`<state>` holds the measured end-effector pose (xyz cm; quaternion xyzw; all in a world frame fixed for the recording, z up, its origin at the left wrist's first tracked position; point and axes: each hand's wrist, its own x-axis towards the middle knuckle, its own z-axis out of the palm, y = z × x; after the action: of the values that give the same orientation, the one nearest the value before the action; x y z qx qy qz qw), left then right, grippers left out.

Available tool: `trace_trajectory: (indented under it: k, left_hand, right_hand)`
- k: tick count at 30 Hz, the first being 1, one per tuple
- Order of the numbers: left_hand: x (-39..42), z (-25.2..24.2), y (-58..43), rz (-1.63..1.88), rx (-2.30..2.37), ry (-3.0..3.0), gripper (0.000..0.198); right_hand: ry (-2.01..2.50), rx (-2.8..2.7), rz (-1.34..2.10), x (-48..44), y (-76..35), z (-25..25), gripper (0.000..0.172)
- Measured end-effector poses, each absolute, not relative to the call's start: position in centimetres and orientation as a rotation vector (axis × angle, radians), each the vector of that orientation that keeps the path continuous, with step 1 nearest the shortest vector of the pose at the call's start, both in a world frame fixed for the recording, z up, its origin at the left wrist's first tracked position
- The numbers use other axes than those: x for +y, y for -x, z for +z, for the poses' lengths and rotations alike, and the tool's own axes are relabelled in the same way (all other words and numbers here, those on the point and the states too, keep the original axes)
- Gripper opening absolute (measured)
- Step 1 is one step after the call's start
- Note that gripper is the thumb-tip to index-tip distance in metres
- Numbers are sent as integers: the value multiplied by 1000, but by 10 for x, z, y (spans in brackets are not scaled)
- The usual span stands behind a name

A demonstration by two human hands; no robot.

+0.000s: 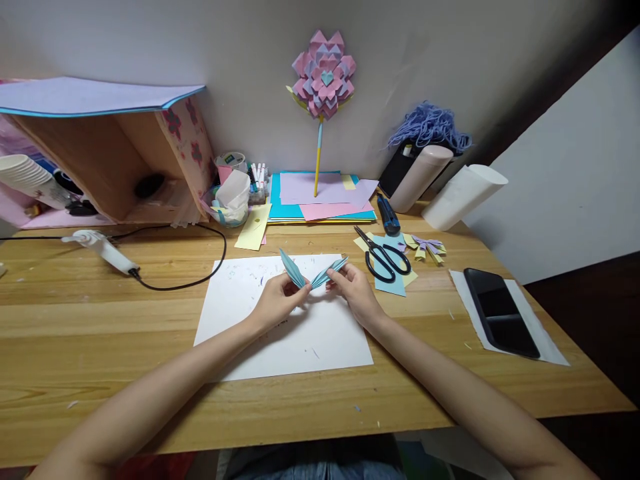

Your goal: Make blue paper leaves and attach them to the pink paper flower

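Over the white sheet (330, 337) on the table (125, 320), my left fingers (300, 295) pinch the pleated blue paper (294, 269) near its middle, while my right fingers (341, 279) grip its right wing; scissors (374, 248) lie farther right.

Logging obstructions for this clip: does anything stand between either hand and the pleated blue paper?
Nothing visible does: the left hand and right hand both hold the pleated blue paper over the white sheet. The black-handled scissors lie off to the right.
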<state>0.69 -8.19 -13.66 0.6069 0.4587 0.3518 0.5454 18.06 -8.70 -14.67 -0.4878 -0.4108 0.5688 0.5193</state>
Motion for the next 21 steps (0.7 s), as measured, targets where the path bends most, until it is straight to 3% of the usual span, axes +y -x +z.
trace_trajectory:
  k: [10, 21]
  left_hand:
    - [-81, -135, -6, 855, 1069, -1410, 24]
    - [-80, -136, -5, 876, 1098, -1394, 26]
  right_hand:
    - [1056, -882, 1569, -85, -182, -141, 19]
    - [1058, -947, 1513, -85, -185, -145, 20]
